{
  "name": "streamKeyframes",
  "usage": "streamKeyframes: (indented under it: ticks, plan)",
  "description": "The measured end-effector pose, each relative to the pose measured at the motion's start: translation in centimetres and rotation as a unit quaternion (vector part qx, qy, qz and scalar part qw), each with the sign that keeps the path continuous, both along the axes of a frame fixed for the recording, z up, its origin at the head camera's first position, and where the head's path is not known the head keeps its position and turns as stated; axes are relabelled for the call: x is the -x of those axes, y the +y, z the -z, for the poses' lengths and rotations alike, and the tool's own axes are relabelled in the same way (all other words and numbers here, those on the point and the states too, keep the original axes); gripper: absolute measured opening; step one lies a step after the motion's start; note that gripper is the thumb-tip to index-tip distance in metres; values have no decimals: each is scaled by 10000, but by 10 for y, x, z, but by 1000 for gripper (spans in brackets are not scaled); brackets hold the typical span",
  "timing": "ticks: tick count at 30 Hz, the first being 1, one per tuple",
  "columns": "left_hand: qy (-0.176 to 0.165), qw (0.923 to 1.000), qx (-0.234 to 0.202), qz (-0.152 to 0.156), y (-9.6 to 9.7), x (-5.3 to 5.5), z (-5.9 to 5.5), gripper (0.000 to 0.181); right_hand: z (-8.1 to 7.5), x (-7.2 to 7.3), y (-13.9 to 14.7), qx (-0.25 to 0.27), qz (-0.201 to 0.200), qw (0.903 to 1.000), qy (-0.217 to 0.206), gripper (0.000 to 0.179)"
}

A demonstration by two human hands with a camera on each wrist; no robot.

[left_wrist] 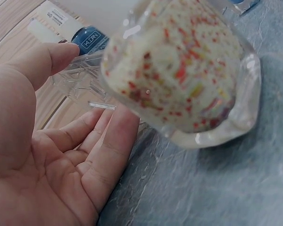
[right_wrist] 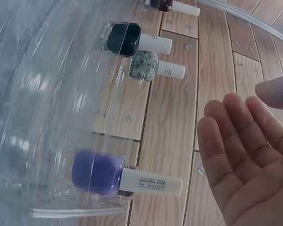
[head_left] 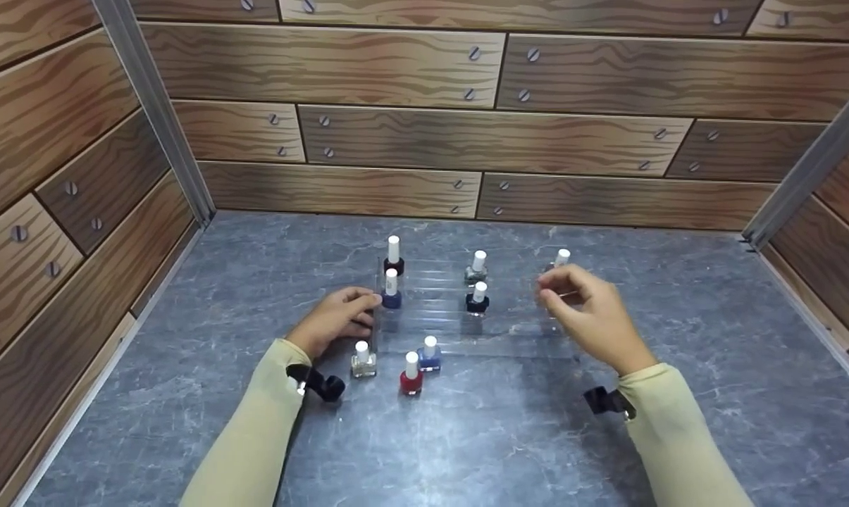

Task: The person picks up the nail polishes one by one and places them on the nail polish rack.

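A clear stepped plastic rack (head_left: 431, 306) stands mid-table with white-capped nail polish bottles on it. My left hand (head_left: 336, 318) holds the rack's left end, thumb beside the blue nail polish (left_wrist: 89, 41) and fingers lower against the side. Behind that bottle is a dark red one (head_left: 394, 265). A dark green bottle (right_wrist: 124, 39) and a speckled green one (right_wrist: 144, 65) stand mid-rack. My right hand (head_left: 593, 317) is at the right end, fingers slightly bent and holding nothing. Near it is a purple nail polish (right_wrist: 96, 173), hidden behind the hand in the head view.
In front of the rack stand a speckled nail polish (head_left: 363, 365), a red one (head_left: 411, 382) and a lighter blue one (head_left: 430, 359). The speckled bottle is close to my left wrist. Wood-patterned walls (head_left: 396, 134) enclose the grey marbled table (head_left: 466, 443) at the back and sides.
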State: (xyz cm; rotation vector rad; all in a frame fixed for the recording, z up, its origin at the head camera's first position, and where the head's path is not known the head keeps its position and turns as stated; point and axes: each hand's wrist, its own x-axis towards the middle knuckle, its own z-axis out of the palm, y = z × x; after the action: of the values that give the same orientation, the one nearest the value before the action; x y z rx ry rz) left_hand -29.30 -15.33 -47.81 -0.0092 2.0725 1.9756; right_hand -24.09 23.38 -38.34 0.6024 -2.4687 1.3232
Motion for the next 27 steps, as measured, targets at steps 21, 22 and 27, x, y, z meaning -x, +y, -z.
streamKeyframes:
  ticks: [21,22,27]
  plan:
    - [-15,9999,111,42,0,3,4,47,11,3,1,-440,118,9988,-186,8]
    - [-4,9999,120,40,0,3,4,48,12,3,1,-460,114,9987,-202,8]
    - [25,9999,125,13,0,3,2,48,13,5,0,-484,110,9985,-248,7]
